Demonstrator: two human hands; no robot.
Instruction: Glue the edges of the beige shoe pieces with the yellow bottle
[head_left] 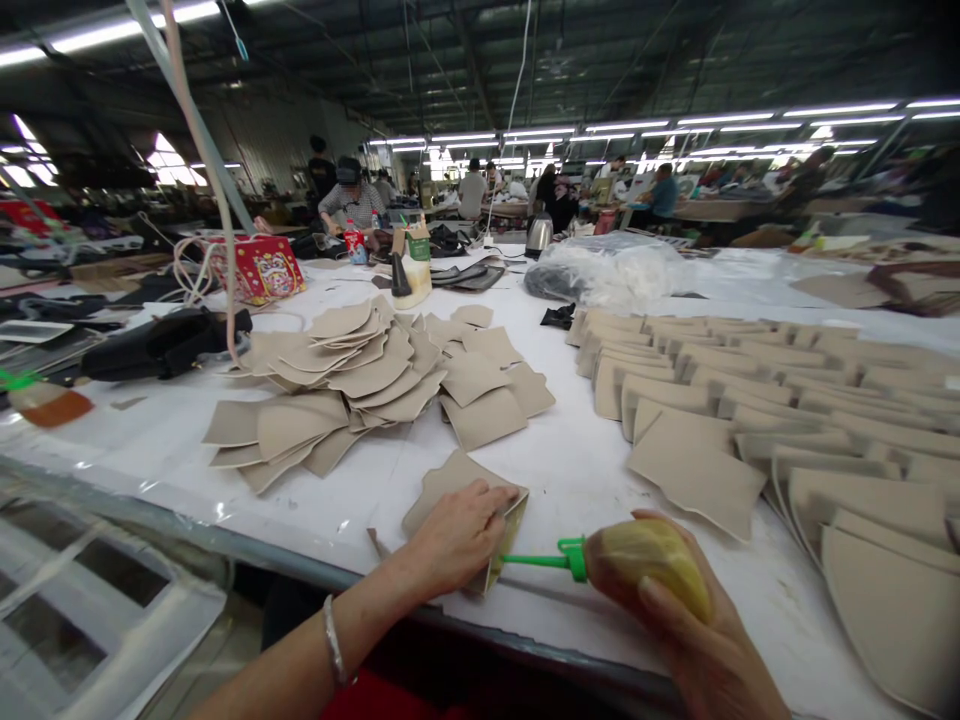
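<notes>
Glossy, translucent plastic bottle

so this is one big dim workshop hall. dark roof up top with beams across it, and rows of bright strip lights running off into the back. couple of glaring windows on the left, next to a greyish wall. long white-topped table up front, more worktables way behind, plus a slanted metal pole upper left.
</notes>
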